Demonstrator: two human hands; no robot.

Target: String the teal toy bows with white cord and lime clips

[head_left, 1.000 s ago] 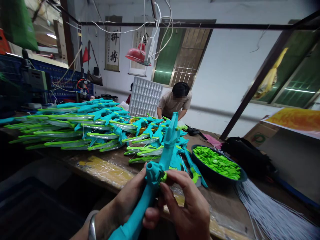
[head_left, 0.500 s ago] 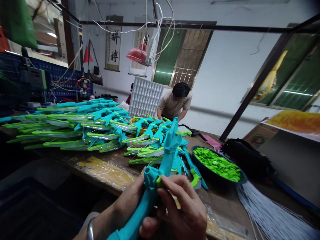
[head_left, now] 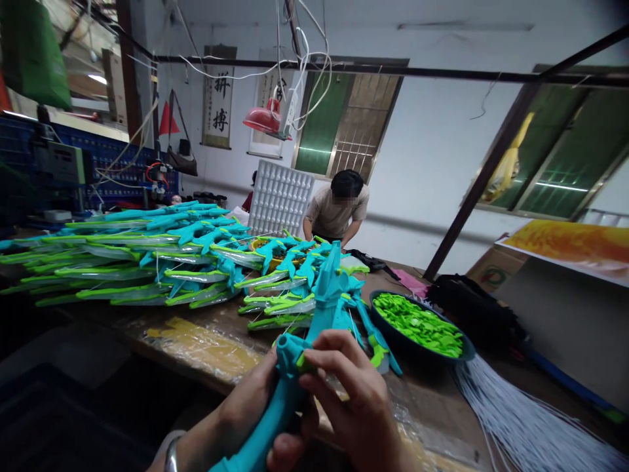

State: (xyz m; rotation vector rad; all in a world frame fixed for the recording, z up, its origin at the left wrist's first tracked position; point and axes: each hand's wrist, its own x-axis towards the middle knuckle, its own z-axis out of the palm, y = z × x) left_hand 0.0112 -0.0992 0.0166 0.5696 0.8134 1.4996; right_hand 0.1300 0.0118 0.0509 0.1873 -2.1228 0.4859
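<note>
I hold a teal plastic toy sword handle [head_left: 314, 314] upright in front of me, its tip pointing away toward the table. My left hand [head_left: 240, 410] is wrapped round its lower grip. My right hand [head_left: 351, 400] pinches a small green plastic piece [head_left: 303, 362] against the teal hub of the handle, with its thumb low on the grip. A dark bowl [head_left: 464, 356] full of green plastic pieces [head_left: 417, 322] stands just beyond my right hand on the wooden table [head_left: 206, 341].
A large heap of teal and green toy swords [head_left: 147, 255] covers the table's left and middle. A bundle of white cords [head_left: 521, 419] lies at the right. Across the table a person [head_left: 337, 206] bends over, beside a white moulded tray [head_left: 280, 196]. A dark crate [head_left: 54, 419] sits below left.
The handle and both hands have sunk a little in view and drifted left. My right fingers have shifted up over the green piece at the hub.
</note>
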